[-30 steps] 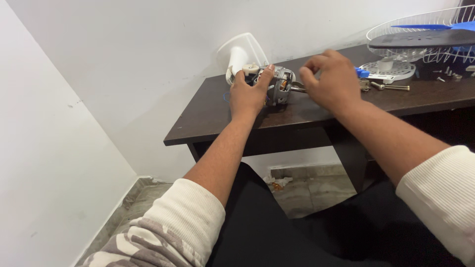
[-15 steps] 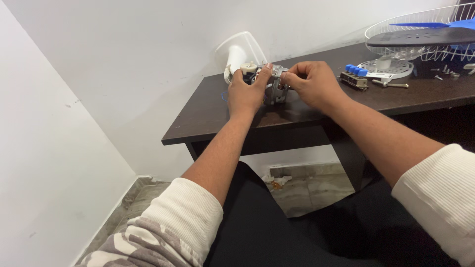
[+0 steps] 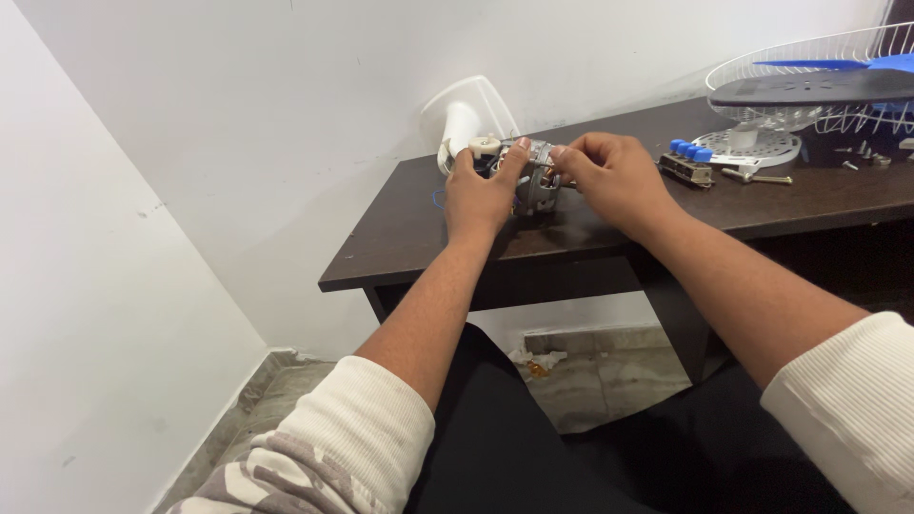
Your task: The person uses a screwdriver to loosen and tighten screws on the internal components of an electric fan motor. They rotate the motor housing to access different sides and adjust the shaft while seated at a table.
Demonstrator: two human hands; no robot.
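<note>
My left hand [image 3: 481, 195] is wrapped around the small grey metal fan motor [image 3: 535, 181] at the back of the dark brown wooden table [image 3: 419, 238], fingers clamped on its housing. My right hand [image 3: 614, 176] pinches its right end. Just behind sits a white plastic motor cover [image 3: 466, 119]; a blue-buttoned switch block [image 3: 687, 160] lies nearby.

One head-worn camera looks down and forward, from close above the lap, at the dark table [image 3: 428, 238] against the wall.
</note>
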